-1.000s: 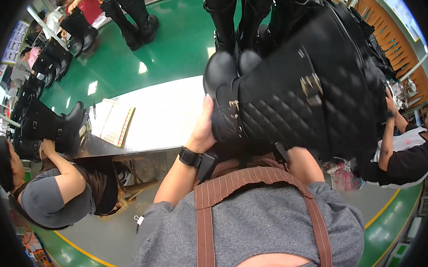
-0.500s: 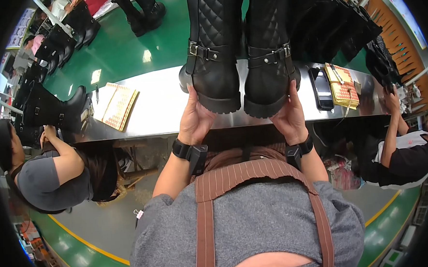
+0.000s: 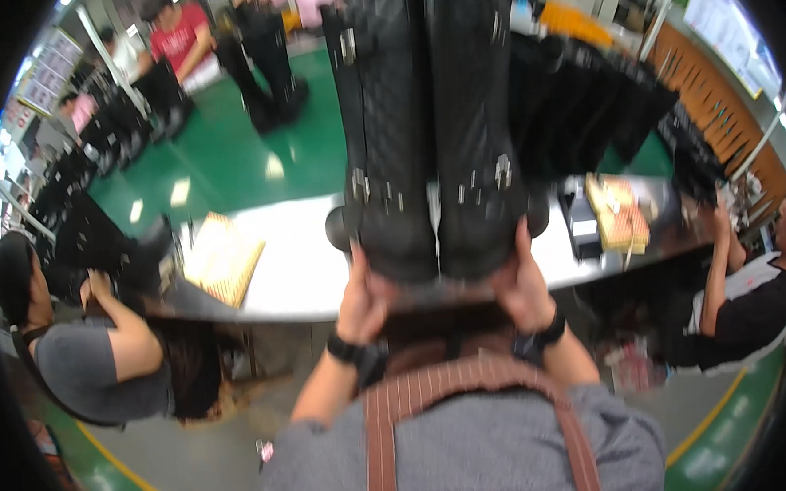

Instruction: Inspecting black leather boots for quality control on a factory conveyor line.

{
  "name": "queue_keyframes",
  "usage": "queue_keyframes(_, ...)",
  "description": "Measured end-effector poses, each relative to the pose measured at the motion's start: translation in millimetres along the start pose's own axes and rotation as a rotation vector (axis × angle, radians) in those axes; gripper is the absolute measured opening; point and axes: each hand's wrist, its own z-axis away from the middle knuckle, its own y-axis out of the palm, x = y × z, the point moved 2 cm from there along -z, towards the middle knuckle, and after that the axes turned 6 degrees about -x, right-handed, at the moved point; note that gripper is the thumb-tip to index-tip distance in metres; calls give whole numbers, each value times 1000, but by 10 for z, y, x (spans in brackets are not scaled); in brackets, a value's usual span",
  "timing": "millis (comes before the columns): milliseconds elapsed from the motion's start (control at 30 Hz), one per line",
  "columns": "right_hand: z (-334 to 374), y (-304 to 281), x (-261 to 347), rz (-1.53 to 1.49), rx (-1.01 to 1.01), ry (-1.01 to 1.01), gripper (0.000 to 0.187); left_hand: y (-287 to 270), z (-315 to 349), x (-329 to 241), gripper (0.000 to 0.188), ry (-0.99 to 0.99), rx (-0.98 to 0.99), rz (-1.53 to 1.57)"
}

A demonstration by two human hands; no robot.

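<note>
— Black boots, paired upright, centre of frame. Hands?
— Left hand and right hand grasp them low, one at each outer side, thumbs up; fingers blurred, partly hidden. Whether soles touch the bench, cannot tell.
— Edges, room?
— Near bench edge curves just below the boots, hands crossing it. Wide pale stretch leftward to a notebook; narrower gap rightward.
— What blocks?
— Right of centre, a black case beside a second notebook. Dark boot row crowds upper right. Upper left of centre, another pair on green surface. Co-workers far left and far right.
</note>
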Motion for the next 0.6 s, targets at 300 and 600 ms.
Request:
queue_keyframes(300,-128,-220,-58,91,-86,-76,58,40,-49,19,63,73,136,-13)
queue_keyframes(600,-93,-159,-81,44,-67,-120,58,-16,-60,33,62,57,177,33)
